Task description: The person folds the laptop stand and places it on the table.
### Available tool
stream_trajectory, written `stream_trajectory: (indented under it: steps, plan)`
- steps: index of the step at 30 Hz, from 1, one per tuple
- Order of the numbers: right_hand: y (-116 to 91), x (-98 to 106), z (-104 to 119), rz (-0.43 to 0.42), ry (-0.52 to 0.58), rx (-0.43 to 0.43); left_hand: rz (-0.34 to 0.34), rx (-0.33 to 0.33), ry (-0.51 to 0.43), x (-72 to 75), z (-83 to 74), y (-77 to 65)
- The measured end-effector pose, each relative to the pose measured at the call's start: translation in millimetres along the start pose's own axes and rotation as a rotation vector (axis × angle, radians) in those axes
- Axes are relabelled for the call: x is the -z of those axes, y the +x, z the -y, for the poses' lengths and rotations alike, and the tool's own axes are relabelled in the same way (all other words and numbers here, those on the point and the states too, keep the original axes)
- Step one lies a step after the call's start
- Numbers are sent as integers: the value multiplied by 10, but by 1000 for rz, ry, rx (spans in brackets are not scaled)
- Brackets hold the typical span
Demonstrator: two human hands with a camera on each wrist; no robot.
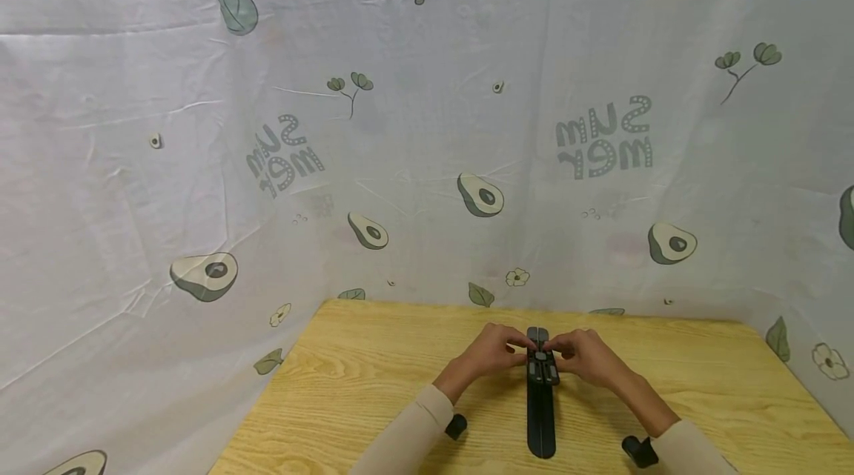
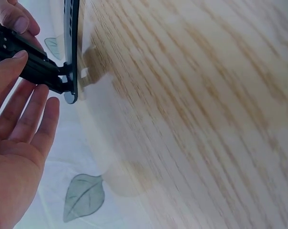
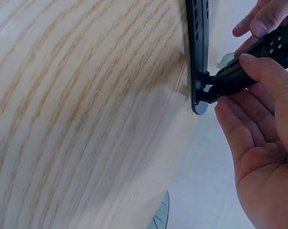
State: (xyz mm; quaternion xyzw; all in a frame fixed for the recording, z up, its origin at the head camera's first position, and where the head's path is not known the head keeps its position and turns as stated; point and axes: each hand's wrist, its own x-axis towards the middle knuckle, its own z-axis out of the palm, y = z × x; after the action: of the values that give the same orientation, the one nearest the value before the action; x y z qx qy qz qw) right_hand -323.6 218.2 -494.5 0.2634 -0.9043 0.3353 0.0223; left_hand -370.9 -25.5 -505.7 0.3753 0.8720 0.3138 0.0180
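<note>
A black folding stand [image 1: 541, 416] lies lengthwise on the table, its long flat base split by a seam down the middle. In the left wrist view, its slotted base [image 2: 71, 47] joins a raised, hinged arm [image 2: 39, 71]. My left hand [image 1: 492, 349] holds that arm from the left, thumb on top and fingers beneath. From the other side my right hand [image 1: 590, 358] grips the same arm, its thumb [image 3: 265, 71] laid along the upper face and its fingers under it. Small round rivets show on the arm in both wrist views.
The wood-grain table [image 1: 373, 371] reaches back to a pale curtain [image 1: 427, 127] printed with avocados and leaves. A black wrist-worn piece [image 1: 457, 427] shows by the left sleeve, another black piece [image 1: 639, 451] by the right sleeve.
</note>
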Motion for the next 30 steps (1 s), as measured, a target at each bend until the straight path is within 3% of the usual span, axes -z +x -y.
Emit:
stream_trajectory:
  steps: [15,30]
  plan:
    - [-8,-9,-40,14,-1,11,13,-22,23,-29,37,-8]
    - [-23,-45,-35,1,-47,19,8,-56,110,-39,25,-29]
